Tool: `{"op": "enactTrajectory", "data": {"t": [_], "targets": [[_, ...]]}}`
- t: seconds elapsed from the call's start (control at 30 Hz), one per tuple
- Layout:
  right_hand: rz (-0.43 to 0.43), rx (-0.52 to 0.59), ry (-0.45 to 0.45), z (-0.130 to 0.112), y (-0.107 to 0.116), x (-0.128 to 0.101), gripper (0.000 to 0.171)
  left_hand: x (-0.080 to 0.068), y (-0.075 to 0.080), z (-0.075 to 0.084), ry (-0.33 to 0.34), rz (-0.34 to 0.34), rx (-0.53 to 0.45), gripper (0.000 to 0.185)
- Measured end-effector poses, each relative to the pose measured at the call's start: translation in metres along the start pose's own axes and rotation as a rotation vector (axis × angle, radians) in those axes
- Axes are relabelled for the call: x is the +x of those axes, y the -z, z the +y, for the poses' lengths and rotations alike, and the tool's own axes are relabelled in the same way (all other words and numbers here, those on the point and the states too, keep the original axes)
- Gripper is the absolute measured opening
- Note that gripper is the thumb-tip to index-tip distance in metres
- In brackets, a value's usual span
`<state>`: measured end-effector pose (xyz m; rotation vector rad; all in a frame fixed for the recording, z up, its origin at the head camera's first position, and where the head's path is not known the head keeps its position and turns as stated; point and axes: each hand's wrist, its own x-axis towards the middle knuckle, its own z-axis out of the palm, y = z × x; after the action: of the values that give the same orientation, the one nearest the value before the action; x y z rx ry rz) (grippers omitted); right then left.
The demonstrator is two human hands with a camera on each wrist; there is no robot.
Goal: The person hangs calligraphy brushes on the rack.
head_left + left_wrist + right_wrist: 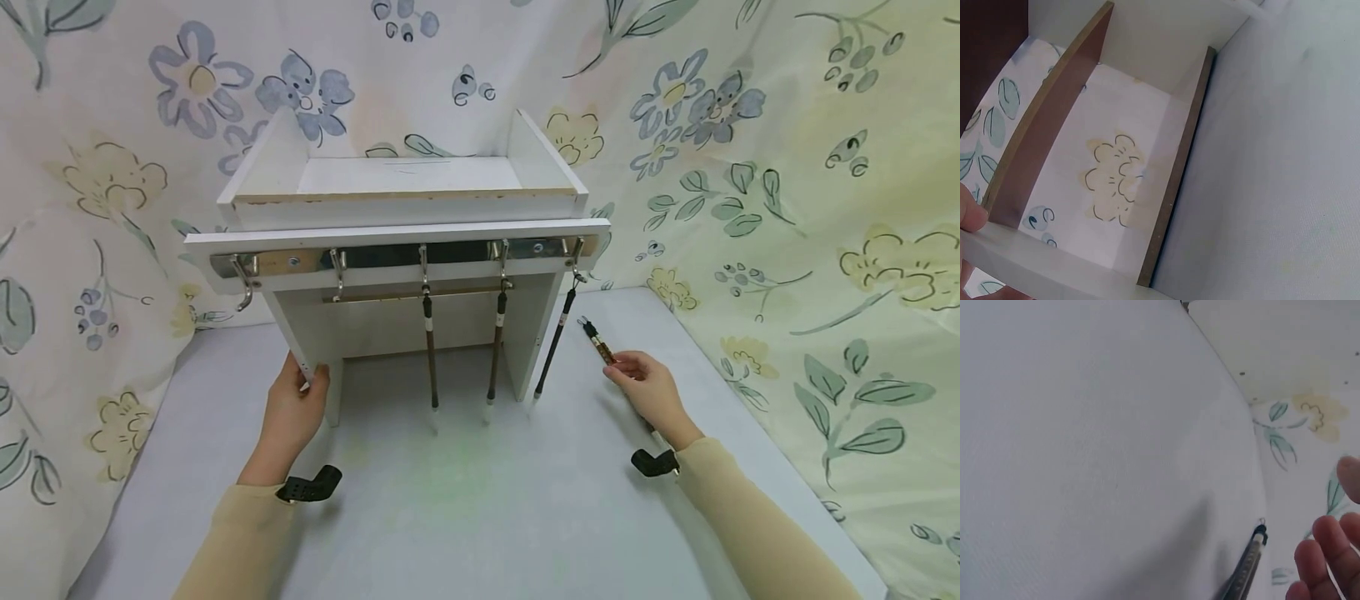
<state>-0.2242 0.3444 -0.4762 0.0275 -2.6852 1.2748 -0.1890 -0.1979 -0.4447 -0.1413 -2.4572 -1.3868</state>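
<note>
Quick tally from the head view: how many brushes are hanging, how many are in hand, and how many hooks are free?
Brushes hanging on the hook rail: 3
Brush held in the right hand: 1
Empty hooks: 2
Total: 4 brushes, 5 hooks

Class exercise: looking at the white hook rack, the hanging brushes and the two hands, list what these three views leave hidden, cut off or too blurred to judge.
1. Brush in the right hand: head view, the palm covers its lower shaft; right wrist view, the bottom edge crops it.
2. Left hand grip on the rack: head view, fingers hidden behind the panel; left wrist view shows one fingertip.
3. Hanging brush tips: too small, blurred.
</note>
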Motion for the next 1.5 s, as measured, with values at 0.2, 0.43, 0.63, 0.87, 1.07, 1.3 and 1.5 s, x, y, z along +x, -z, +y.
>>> {"op": "enactTrajectory", "data": {"t": [0.2, 0.43, 0.63, 0.87, 1.07, 1.3, 1.5], "targets": [[-0.031, 0.053, -0.112, 0.015, 0.004, 0.000, 0.059, 0.000, 0.000, 0.001, 0.013, -0.008, 0.003, 0.050], [-0.010, 0.094, -0.192, 0.024, 0.004, 0.001, 0.056, 0.000, 0.000, 0.002, 0.020, -0.006, 0.007, 0.050], [-0.010, 0.168, -0.301, 0.036, 0.002, 0.005, 0.059, 0.000, -0.001, 0.003, 0.033, -0.013, 0.008, 0.051], [-0.015, 0.173, -0.370, 0.040, 0.000, 0.009, 0.064, 0.000, -0.002, 0.002, 0.025, 0.002, 0.019, 0.049], [-0.018, 0.147, -0.380, 0.038, 0.000, 0.012, 0.057, 0.000, -0.002, 0.001, 0.024, 0.002, 0.019, 0.049], [-0.027, 0.102, -0.380, 0.038, -0.002, 0.016, 0.052, 0.000, -0.001, 0.001, 0.027, 0.000, 0.018, 0.050], [-0.035, 0.078, -0.376, 0.037, -0.003, 0.016, 0.049, 0.000, -0.002, 0.001, 0.017, 0.005, 0.019, 0.048]]}}
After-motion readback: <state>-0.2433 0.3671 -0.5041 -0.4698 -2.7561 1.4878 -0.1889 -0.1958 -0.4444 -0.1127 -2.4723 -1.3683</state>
